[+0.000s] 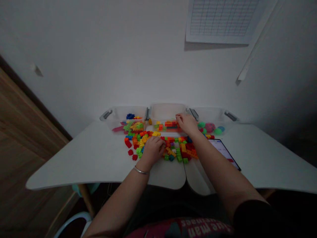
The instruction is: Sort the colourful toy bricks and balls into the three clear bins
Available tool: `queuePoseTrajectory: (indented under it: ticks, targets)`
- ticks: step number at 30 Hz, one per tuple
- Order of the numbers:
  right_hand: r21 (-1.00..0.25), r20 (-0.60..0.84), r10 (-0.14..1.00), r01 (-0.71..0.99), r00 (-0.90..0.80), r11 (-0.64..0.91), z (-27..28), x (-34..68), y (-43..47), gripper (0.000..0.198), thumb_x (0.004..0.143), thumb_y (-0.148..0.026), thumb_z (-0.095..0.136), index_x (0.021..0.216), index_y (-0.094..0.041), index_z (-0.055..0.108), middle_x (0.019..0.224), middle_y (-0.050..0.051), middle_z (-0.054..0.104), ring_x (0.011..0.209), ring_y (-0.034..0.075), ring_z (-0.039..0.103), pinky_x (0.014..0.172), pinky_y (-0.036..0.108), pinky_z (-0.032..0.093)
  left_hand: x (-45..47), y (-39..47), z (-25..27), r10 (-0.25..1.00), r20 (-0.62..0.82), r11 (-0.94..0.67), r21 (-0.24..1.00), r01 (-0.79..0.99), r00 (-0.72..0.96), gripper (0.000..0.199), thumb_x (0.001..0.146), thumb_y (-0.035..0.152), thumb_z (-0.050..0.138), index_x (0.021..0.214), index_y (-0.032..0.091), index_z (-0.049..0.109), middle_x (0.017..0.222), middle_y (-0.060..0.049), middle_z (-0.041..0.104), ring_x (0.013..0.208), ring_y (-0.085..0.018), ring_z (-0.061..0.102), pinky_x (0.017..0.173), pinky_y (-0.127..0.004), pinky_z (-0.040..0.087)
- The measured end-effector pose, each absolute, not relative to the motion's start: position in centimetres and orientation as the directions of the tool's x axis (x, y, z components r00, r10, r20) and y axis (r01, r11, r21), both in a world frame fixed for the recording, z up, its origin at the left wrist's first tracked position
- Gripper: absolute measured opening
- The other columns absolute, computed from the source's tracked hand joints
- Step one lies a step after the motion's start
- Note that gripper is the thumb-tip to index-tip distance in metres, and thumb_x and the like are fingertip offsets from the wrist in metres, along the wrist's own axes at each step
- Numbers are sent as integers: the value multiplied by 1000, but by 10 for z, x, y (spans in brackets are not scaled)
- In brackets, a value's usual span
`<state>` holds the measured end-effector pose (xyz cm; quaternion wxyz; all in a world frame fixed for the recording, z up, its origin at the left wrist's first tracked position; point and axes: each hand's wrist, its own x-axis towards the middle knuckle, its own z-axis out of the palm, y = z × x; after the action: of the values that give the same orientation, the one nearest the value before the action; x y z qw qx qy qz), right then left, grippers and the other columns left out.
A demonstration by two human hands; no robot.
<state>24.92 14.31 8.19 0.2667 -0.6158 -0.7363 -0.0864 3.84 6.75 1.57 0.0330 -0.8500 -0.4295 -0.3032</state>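
Observation:
A pile of colourful toy building bricks (143, 140) lies across the middle of the white table. My left hand (154, 149), with a bracelet at the wrist, rests on the pile with its fingers curled; whatever they hold is hidden. My right hand (187, 123) is over the right front part of the middle clear plastic bin (168, 110), its fingers drawn together. Anything between them is too small to make out. Red, orange and green bricks (170, 124) show inside this bin.
A left clear bin (123, 112) holds bricks and other pieces. The right clear bin (210, 114) has green, pink and blue round pieces. A phone (224, 152) lies beside my right forearm. Behind stands a wall with a printed sheet (220, 19). Two tabletops (170, 177) meet at a seam.

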Motion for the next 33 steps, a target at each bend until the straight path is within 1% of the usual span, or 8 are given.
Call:
queuePoseTrajectory:
  ticks: [4,7,14,19,22,26,30,33]
  targets:
    - [-148,465,864,945,-192,290,81,252,146,40,99,-31,34,104,-16,71,101,10,74,100,24,65,107,40,32,38,69,14,716,527,-629,204,750,457,13,85,17,53,85,19,66,87,-5,66,89,-22,55,84,-37,46]
    - [-197,501,836,911,-223,362,77,257,149,37,97,-29,37,100,-18,71,100,8,75,101,24,65,110,45,28,38,70,12,716,518,-635,205,745,468,13,85,17,54,84,20,66,86,-5,66,90,-23,55,84,-38,46]
    - [-236,746,606,743,-275,626,62,273,135,27,89,-27,49,106,-19,68,115,9,69,123,27,51,107,49,36,38,71,13,717,515,-635,201,746,471,13,85,16,54,84,20,67,86,-5,66,90,-22,55,84,-37,47]
    - [-237,804,553,737,-217,633,52,278,113,21,87,-24,51,98,-22,69,111,8,69,118,26,53,106,48,37,38,70,13,704,529,-644,196,740,473,12,84,15,55,84,19,66,86,-5,67,90,-22,54,83,-37,47]
    - [-289,722,661,782,-201,553,44,282,102,18,87,-23,53,91,-21,71,100,7,72,103,24,60,99,45,42,39,70,13,697,535,-651,194,734,478,12,83,14,56,84,19,66,85,-4,67,89,-22,54,84,-36,47]
    - [-324,439,840,816,-318,479,32,290,91,22,82,-15,55,96,-21,73,100,6,73,99,23,63,94,40,46,39,71,12,686,543,-663,193,723,484,12,83,13,56,83,19,67,84,-4,67,89,-22,54,83,-36,47]
    - [-297,293,850,803,-438,516,27,293,86,33,75,-6,57,100,-21,73,109,5,72,108,23,60,102,38,41,39,71,12,690,534,-661,191,726,488,12,84,14,56,83,19,67,85,-4,68,87,-22,54,83,-36,47]
    - [-259,228,865,829,-447,496,28,292,83,33,77,-10,59,105,-19,72,116,8,69,115,25,56,105,40,39,40,71,12,693,539,-656,195,729,479,12,84,14,56,84,19,67,85,-4,68,89,-22,54,84,-37,47]
